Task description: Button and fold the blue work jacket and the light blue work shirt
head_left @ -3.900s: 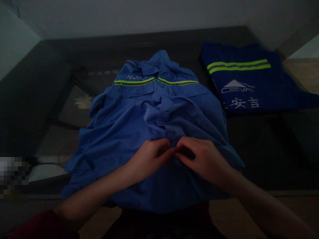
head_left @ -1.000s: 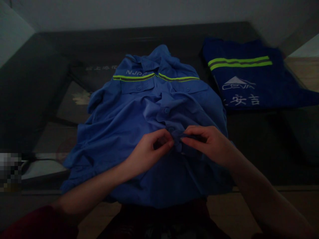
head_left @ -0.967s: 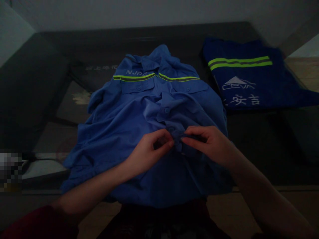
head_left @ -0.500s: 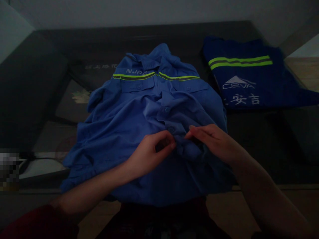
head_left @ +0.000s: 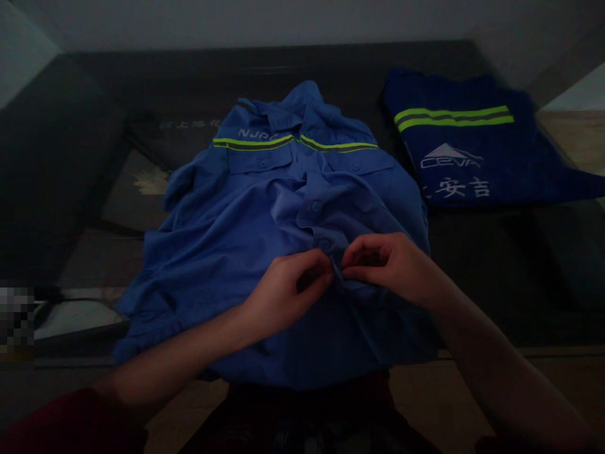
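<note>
A blue work shirt with yellow-green reflective stripes lies face up on a dark table, collar away from me. My left hand pinches the left edge of the shirt's button placket near the middle. My right hand pinches the facing edge of the placket right beside it, fingers curled. Both hands meet just below a fastened button. Whatever sits between the fingertips is too small and dark to make out.
A folded dark blue garment with reflective stripes and white print lies at the back right of the table. A dark sofa or cushion is on the left. Wooden floor shows at the far right. The scene is dim.
My hands stayed at the placket, shifting slightly up the shirt since the oldest frame. In the last half second my right fingers curled back into a pinch on the fabric edge.
</note>
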Demonstrator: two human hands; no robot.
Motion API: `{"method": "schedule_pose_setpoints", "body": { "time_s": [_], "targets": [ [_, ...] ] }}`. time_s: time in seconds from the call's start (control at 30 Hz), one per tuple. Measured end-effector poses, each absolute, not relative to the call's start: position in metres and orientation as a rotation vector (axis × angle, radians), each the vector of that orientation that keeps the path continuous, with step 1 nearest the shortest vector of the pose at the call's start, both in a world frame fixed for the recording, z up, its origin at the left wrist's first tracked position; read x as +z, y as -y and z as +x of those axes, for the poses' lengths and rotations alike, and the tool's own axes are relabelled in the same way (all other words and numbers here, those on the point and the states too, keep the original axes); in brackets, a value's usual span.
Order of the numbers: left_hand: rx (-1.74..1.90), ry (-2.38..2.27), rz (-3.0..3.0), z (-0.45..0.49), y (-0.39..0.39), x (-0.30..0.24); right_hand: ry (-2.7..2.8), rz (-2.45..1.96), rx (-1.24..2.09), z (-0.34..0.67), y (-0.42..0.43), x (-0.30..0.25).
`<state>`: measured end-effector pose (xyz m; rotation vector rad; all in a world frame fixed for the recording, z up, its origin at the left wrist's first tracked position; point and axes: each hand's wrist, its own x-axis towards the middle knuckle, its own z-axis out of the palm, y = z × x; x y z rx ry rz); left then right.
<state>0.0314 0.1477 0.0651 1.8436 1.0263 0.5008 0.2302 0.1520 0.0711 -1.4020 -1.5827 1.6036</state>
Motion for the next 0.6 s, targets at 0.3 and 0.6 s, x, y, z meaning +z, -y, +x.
{"method": "schedule_pose_setpoints", "body": {
  "time_s": [0.3,0.6],
  "targets": [
    [0.506,-1.004,1.867,0.031,-0.147,0.062,1.676,-1.409,1.565,0.23,-0.147,0.073],
    [0.437,-1.019,1.65,0.03,-0.154,0.063,1.754,-1.37,1.587,0.221,-0.143,0.07]
  ]
}}
